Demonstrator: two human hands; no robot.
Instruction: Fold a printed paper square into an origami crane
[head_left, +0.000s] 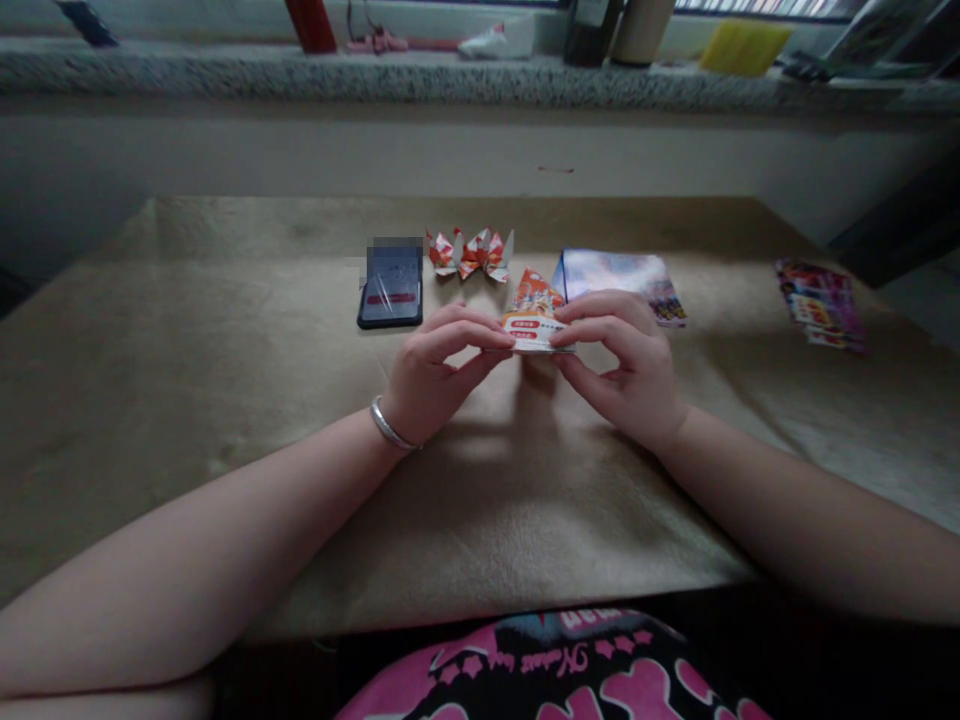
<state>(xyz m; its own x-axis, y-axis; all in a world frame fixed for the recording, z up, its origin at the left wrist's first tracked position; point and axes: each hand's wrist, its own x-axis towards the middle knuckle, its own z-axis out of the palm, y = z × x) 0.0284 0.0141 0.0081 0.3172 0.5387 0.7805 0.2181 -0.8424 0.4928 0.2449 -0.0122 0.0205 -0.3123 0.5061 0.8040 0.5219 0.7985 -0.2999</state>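
Note:
My left hand [435,365] and my right hand [619,360] meet over the middle of the table, both pinching a small folded piece of printed paper [534,318], orange on top and white with red marks below. Each hand grips one end of it with thumb and fingers, and it is held just above the tan cloth [225,380]. A silver bangle [388,428] circles my left wrist. Behind the paper stand two folded paper cranes [471,254] in the same orange and white print.
A dark phone [391,287] lies flat left of the cranes. A stack of printed sheets [622,280] sits behind my right hand, and more colourful sheets [821,302] lie at the far right. A stone ledge [450,80] with bottles and clutter runs along the back.

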